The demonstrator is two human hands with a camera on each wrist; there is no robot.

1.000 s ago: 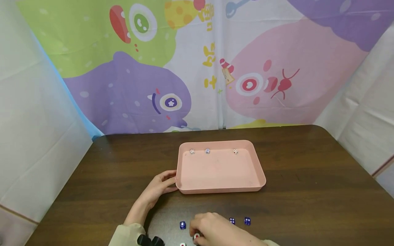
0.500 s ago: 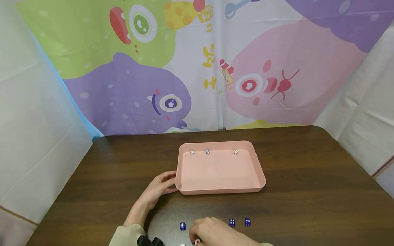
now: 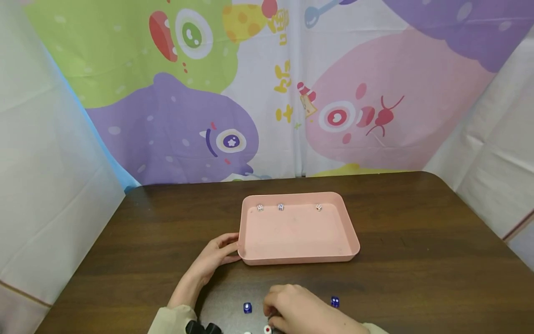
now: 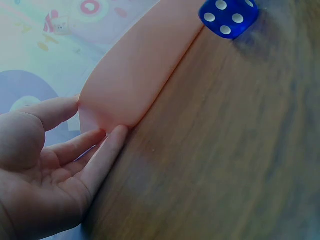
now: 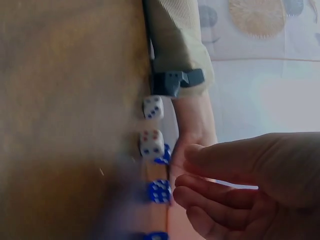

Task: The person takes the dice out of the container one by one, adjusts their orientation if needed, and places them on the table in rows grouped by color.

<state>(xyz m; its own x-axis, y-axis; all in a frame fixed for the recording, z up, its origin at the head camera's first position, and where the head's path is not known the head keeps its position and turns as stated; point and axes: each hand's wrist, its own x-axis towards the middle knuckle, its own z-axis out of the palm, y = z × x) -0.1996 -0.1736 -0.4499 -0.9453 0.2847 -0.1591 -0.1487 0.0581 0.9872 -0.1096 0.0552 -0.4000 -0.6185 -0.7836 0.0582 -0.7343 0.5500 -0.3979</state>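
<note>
At the near edge of the counter (image 3: 396, 264), two white dice (image 3: 268, 329) lie partly cut off by the bottom of the head view, with a pale left sleeve (image 3: 171, 320) and black wrist gear (image 3: 203, 327) to their left. Just beyond the dice, the right hand (image 3: 294, 308) reaches down with its fingers bent; the right wrist view shows its grip slackly parted, a gap between thumb and fingertips and nothing visible between them. Three blue dice (image 5: 160, 192) show close to those fingertips in that view. In the head view, one blue die (image 3: 248, 307) sits left of the right hand and another blue die (image 3: 335, 301) to its right. Farther on, the left hand (image 3: 212, 257) rests its thumb and fingertips against the outside of the pink tray (image 3: 298, 260) at its near left corner, this grip spread and touching the wall without being closed around it. The tray lies flat on the counter, and inside, along its far wall, are three small white dice (image 3: 281, 207), the rightmost set well apart. Behind the counter hangs a cartoon-printed cloth (image 3: 167, 125).
</note>
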